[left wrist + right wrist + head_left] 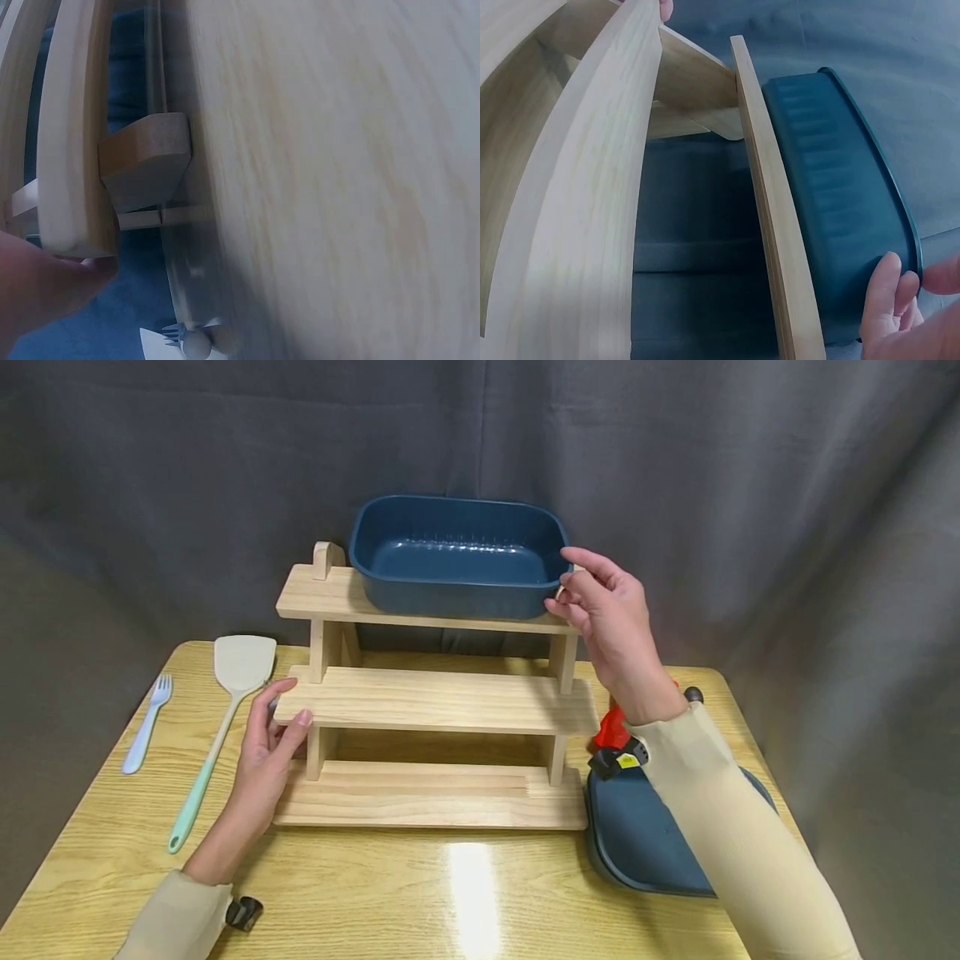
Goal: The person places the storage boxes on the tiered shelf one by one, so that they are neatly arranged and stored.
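Note:
A three-tier wooden shelf [442,700] stands on the table, and a dark blue rectangular plastic basin [450,599] sits on its top tier. My left hand [264,752] grips the left end of the middle tier, thumb on top. In the left wrist view, part of that hand [56,289] shows against the end of a board. At the basin's right front corner, my right hand [611,622] pinches the rim. The right wrist view has those fingers [883,296] on the basin's outer wall [840,180]; its base appears to rest against the top board.
On the left lie a pale blue fork [147,722] and a spatula [243,662] with a mint-green handle. A second dark blue basin-like thing [652,835] stands at the right, partly under my right forearm. Behind that wrist, a red object [611,728] is mostly hidden. A grey curtain [675,460] hangs behind.

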A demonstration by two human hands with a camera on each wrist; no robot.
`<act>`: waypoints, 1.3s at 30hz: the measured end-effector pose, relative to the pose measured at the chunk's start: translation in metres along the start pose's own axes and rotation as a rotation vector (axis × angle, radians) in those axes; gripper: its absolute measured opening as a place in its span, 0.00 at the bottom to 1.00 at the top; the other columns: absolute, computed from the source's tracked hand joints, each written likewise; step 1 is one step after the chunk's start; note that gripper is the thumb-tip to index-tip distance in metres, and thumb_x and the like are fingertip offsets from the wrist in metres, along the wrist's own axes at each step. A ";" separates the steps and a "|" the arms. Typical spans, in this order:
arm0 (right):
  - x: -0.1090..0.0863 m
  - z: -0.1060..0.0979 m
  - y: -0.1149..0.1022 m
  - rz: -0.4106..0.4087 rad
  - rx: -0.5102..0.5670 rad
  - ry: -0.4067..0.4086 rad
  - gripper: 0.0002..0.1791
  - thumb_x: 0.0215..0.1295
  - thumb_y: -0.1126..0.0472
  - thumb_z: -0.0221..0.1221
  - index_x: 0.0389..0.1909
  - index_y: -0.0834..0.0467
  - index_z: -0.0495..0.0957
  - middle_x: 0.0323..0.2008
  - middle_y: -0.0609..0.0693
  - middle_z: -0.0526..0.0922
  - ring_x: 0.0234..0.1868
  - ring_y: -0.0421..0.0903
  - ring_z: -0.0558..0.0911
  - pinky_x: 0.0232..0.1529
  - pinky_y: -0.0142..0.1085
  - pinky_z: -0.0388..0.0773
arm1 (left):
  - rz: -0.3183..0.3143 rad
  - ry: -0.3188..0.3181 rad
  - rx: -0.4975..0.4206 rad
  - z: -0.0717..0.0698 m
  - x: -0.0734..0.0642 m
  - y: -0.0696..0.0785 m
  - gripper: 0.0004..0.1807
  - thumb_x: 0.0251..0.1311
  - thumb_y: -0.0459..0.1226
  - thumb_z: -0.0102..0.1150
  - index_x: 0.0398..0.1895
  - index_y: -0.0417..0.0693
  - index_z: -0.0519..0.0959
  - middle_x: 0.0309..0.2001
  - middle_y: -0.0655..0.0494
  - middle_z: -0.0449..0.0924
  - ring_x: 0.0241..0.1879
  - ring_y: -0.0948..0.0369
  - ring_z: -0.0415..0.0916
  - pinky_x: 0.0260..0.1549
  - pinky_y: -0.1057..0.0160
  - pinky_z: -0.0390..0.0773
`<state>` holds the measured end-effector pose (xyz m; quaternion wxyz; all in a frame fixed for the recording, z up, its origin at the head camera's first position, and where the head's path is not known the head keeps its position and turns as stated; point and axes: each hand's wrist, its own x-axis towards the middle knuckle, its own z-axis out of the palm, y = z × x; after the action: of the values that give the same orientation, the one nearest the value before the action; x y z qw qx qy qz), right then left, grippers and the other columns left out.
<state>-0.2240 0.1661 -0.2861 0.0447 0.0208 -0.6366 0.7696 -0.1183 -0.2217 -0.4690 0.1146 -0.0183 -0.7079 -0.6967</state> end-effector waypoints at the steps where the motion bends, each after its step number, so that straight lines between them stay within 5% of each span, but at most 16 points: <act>1: 0.000 0.000 0.000 0.001 0.004 0.002 0.22 0.82 0.65 0.59 0.72 0.62 0.78 0.48 0.55 0.78 0.39 0.45 0.80 0.54 0.36 0.85 | 0.001 0.000 -0.002 0.000 0.000 0.000 0.29 0.85 0.40 0.54 0.84 0.58 0.63 0.86 0.54 0.47 0.54 0.64 0.73 0.52 0.70 0.76; 20: -0.011 -0.002 0.005 -0.064 0.027 0.036 0.18 0.82 0.60 0.60 0.68 0.57 0.78 0.51 0.56 0.78 0.41 0.47 0.79 0.55 0.37 0.84 | -0.009 -0.003 -0.010 0.001 0.000 0.001 0.29 0.85 0.41 0.54 0.84 0.59 0.62 0.87 0.57 0.42 0.53 0.63 0.72 0.55 0.68 0.73; 34: -0.035 -0.033 -0.001 -0.105 0.049 0.083 0.19 0.80 0.58 0.60 0.68 0.56 0.76 0.53 0.56 0.76 0.49 0.53 0.77 0.57 0.36 0.82 | -0.014 0.002 -0.008 0.001 0.002 0.001 0.29 0.85 0.41 0.55 0.84 0.60 0.63 0.84 0.56 0.50 0.49 0.64 0.71 0.50 0.69 0.75; 39: -0.047 -0.050 -0.001 -0.107 0.030 0.110 0.19 0.79 0.57 0.64 0.66 0.55 0.77 0.53 0.54 0.78 0.49 0.50 0.78 0.56 0.35 0.81 | -0.018 0.011 -0.010 0.001 0.001 0.000 0.29 0.85 0.41 0.55 0.83 0.60 0.63 0.73 0.56 0.65 0.48 0.64 0.72 0.48 0.68 0.76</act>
<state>-0.1759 0.2136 -0.2988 0.1203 0.0131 -0.6196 0.7756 -0.1191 -0.2212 -0.4690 0.1123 -0.0086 -0.7038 -0.7014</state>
